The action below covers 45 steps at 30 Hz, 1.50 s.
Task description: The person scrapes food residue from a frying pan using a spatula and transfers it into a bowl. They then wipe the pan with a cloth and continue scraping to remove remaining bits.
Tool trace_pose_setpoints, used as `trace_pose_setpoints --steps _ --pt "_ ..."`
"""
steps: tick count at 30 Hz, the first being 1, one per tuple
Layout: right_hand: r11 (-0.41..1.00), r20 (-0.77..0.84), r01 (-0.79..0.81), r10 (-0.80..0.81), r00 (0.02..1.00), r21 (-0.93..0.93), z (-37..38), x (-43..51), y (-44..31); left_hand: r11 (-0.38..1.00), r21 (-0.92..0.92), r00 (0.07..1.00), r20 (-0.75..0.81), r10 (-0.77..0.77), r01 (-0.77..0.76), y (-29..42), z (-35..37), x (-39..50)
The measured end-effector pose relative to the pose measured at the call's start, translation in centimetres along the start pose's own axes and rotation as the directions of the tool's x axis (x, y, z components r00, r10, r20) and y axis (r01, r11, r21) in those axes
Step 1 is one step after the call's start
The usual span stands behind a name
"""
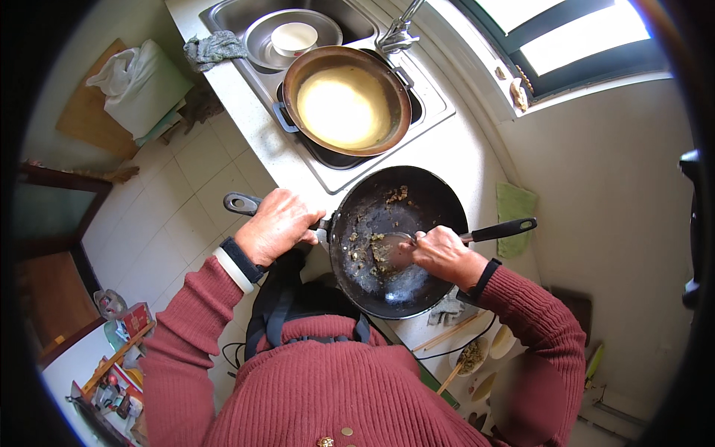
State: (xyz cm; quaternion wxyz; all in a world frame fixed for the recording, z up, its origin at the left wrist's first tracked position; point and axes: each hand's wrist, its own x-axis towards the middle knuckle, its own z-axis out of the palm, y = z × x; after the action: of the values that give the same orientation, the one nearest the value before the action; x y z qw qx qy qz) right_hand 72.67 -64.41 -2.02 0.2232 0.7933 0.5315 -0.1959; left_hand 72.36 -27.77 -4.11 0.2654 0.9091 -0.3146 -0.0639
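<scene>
My left hand (277, 226) is closed around the handle (241, 203) of a black wok (402, 285), whose far end sticks out past my fist. My right hand (444, 254) grips a spatula or turner by its metal shank, low down over the pan. The black spatula handle (503, 229) juts out to the right beyond the rim. Its metal head lies against the wok's inside, partly hidden by my fingers. Crumbly food scraps (380, 251) cling to the middle of the pan, with a browner patch (397, 194) near the far side.
A second wok (290, 92) with cloudy yellowish liquid sits over the sink (441, 112), beneath a faucet (397, 38). Beyond it, a white bowl (294, 38) rests in a steel basin (329, 25). A bowl of chopped food (473, 355) with chopsticks (450, 377) stands at lower right. Green cloth (511, 204) lies by the wall.
</scene>
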Motion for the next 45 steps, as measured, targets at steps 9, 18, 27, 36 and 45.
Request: trace_pose_setpoints --steps 9,18,27,36,45 --pt "0.757 -0.046 -0.175 0.261 0.964 0.629 0.7 3.0 -3.6 1.000 0.025 0.993 -0.116 0.008 -0.005 0.7 -0.3 0.2" --pt "0.753 0.005 -0.468 0.525 0.851 0.463 1.2 -1.8 -1.7 0.998 0.067 0.998 0.054 -0.019 0.016 0.3 0.8 2.7" --pt "0.644 -0.214 -0.549 0.730 0.649 0.532 0.5 -8.1 -5.0 0.985 0.159 0.984 -0.147 0.096 -0.072 2.4 0.3 1.9" --pt "0.419 0.240 -0.757 0.774 0.586 0.501 4.5 -16.2 -17.4 0.988 -0.035 0.918 -0.377 0.124 -0.148 6.3 -0.2 -3.4" --pt "0.492 0.206 -0.706 0.727 0.655 0.509 11.4 -16.1 -16.1 0.960 -0.236 0.953 -0.294 0.078 -0.152 8.5 0.9 -3.9"
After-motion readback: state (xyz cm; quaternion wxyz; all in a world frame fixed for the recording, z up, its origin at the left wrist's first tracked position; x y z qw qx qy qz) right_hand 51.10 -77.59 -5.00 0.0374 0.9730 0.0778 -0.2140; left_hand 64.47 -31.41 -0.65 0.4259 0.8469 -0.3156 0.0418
